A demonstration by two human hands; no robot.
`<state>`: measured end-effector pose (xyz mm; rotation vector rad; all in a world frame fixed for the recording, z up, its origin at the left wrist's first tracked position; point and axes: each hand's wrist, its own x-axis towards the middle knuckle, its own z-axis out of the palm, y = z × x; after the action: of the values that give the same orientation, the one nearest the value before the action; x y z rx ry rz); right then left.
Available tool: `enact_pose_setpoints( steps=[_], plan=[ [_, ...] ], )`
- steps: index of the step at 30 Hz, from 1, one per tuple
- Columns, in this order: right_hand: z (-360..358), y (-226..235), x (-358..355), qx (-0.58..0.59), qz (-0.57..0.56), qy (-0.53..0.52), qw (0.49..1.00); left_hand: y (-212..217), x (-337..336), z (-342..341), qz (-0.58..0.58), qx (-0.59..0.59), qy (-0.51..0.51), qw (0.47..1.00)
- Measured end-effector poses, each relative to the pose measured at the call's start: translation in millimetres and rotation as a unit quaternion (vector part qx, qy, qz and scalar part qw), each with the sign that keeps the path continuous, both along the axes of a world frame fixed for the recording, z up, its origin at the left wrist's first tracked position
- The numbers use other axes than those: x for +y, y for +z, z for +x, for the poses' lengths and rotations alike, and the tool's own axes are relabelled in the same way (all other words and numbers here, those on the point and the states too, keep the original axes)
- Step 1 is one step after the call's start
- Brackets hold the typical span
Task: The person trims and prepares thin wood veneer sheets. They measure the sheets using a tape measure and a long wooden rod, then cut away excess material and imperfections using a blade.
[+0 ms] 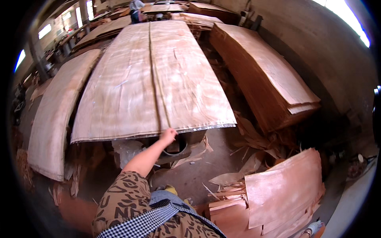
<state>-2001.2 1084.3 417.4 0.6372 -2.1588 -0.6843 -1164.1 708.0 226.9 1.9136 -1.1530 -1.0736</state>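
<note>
The veneer sheet (pixel 186 79) lies on top of a big flat stack in the upper middle of the frame, beside a second sheet (pixel 115 87) on its left; a long seam (pixel 155 79) runs between them from the far end down to the near edge. Your one visible hand (pixel 168 135) reaches to this near edge, just right of where the seam ends, at the centre of the frame. The arm comes from the lower left, so it looks to be your left hand, but I cannot be sure. The fingers are bent over the thin edge and seem to touch or pinch it; whether they really grip it, I cannot tell. The other hand is not in view.

To do this step well, I think you should take the sheet with flat fingers close to the seam and move it slowly, because such thin wood probably tears or splits easily along the grain. Keep the edge level with the neighbour sheet.

More veneer piles (pixel 262 75) and loose scraps (pixel 238 178) lie at the right side.
</note>
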Motion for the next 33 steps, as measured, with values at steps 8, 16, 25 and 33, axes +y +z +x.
enact_pose_setpoints(
  steps=[8,16,25,33],
  plan=[
    [71,-77,-132,-0.439,-0.044,0.156,0.884,30,135,-107,-0.001,0.259,-0.105,0.96],
    [574,-109,-212,-0.987,-0.067,0.111,0.092,135,172,-58,-0.017,0.275,-0.491,0.826],
    [805,-79,-179,-0.957,-0.008,0.199,0.209,72,156,245,-0.19,0.105,0.005,0.976],
    [849,-134,-150,-0.86,0.257,0.301,0.322,98,174,455,-0.366,-0.411,0.206,0.809]
  ],
)
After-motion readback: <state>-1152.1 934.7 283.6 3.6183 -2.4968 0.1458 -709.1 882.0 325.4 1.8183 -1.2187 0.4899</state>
